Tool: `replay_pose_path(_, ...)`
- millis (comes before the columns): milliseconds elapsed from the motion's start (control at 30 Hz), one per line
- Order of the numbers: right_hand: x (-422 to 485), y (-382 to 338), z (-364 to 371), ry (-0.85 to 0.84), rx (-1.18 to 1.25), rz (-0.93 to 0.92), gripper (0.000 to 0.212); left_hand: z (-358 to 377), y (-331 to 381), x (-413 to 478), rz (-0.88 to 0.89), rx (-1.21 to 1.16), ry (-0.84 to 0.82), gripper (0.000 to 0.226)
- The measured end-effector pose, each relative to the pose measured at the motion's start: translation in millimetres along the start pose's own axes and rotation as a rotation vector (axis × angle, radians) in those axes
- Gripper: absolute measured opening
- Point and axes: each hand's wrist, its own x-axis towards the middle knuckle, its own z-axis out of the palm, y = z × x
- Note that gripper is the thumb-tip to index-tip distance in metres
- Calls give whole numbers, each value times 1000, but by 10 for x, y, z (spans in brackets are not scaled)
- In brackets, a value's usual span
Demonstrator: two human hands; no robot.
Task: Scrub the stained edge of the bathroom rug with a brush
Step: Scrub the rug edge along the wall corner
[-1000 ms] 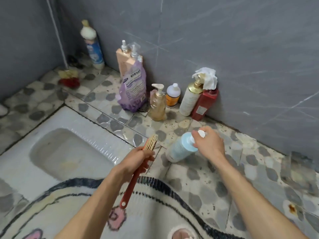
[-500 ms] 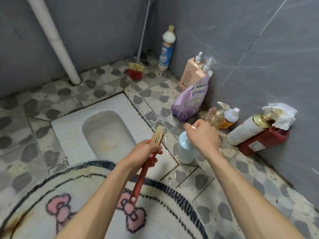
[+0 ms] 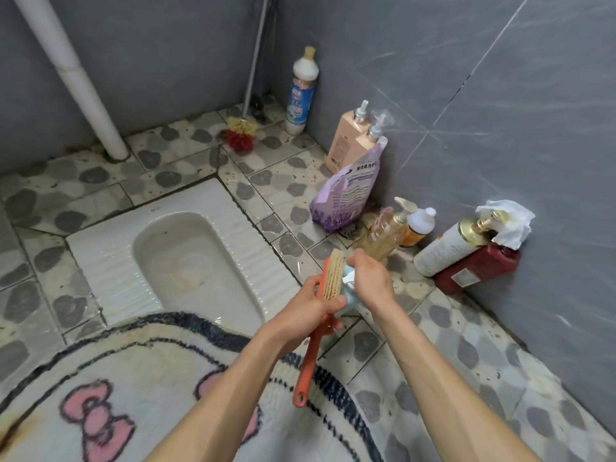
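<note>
While our left hand closes around the brush just below its head, the long axis runs from the red handle's end, low and toward us over the rug, up and away to the tan bristles, which face right. Our right hand curls over a pale blue bottle pressed close against the bristles; most of the bottle is hidden, so we cannot tell how it is tilted. Both forearms reach forward from the bottom of the view and meet above the floor just past the rug's dark-trimmed edge. That rug is cream with pink bows, and a brownish stain shows at its left border. Pebble-patterned tiles cover the floor, with a white squat toilet set into it beyond the rug. Along the grey wall on the right stand several bottles and a purple refill pouch; a white pipe rises at the left.
</note>
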Motion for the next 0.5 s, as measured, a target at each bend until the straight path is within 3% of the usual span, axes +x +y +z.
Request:
replay_pose_path(367,131,92,75,92,-120,-80,51,-92,95,78,-96,134,-54,53)
replay_pose_path(500,160,63,-11,27,-138,-40,48,-174,181,82,-103,278,-63,56)
